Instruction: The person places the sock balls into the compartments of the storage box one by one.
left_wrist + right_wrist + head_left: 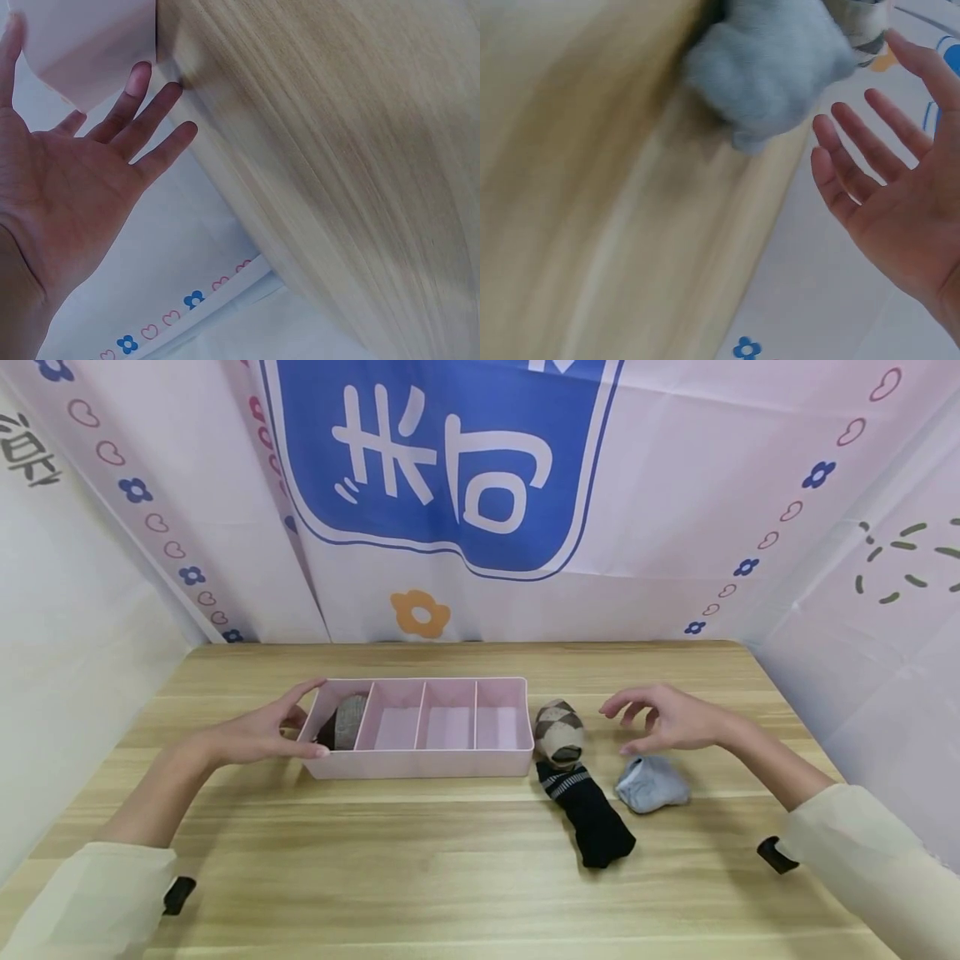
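At the left end of a pink divided box (420,765), my left hand (258,727) holds it, thumb at the front corner and index finger at the back corner. Inside the leftmost compartment lies a folded grey and dark brown sock (349,720); the other compartments show bare floors. My right hand (670,718) hovers with loosely bent fingers, holding nothing, just beyond a balled light grey-blue sock (652,785). To its left, a rolled brown and beige argyle sock (558,731) sits by the box's right end. A black sock with grey stripes (596,822) stretches out in front of that.
Everything stands on a wood-grain table (390,868). Behind it hangs a white cloth backdrop (645,585) with a blue sign print, and similar cloth walls rise at both sides. A small black clip (777,855) hangs by the right sleeve, another by the left.
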A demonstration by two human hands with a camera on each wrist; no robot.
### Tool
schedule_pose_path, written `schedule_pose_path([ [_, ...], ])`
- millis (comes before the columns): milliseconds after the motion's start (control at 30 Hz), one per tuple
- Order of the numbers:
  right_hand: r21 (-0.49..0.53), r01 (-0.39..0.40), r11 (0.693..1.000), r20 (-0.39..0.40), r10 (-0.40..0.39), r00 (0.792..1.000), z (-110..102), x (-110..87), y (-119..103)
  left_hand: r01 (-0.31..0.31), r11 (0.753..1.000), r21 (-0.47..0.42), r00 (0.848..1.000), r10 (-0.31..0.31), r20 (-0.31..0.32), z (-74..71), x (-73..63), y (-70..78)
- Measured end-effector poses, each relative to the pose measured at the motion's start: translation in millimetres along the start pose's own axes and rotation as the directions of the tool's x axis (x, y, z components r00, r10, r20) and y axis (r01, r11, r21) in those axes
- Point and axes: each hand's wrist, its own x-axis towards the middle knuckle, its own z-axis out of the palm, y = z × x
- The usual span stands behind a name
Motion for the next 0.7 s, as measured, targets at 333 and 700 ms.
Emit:
schedule_pose_path([
  [333,-0.012,-0.017,1.000,0.066,0.017,0.998,3,-22.8,7,0.005,1.000,0.000,1.000,-0.005,-0.002,-0.4,-0.1,0.5],
  [700,0.092,0.023,0.995,0.141,-0.036,0.989,11,-35.4,19,0.009,1.000,-0.010,1.000,-0.009,0.004,-1.5,-0.2,0.9],
])
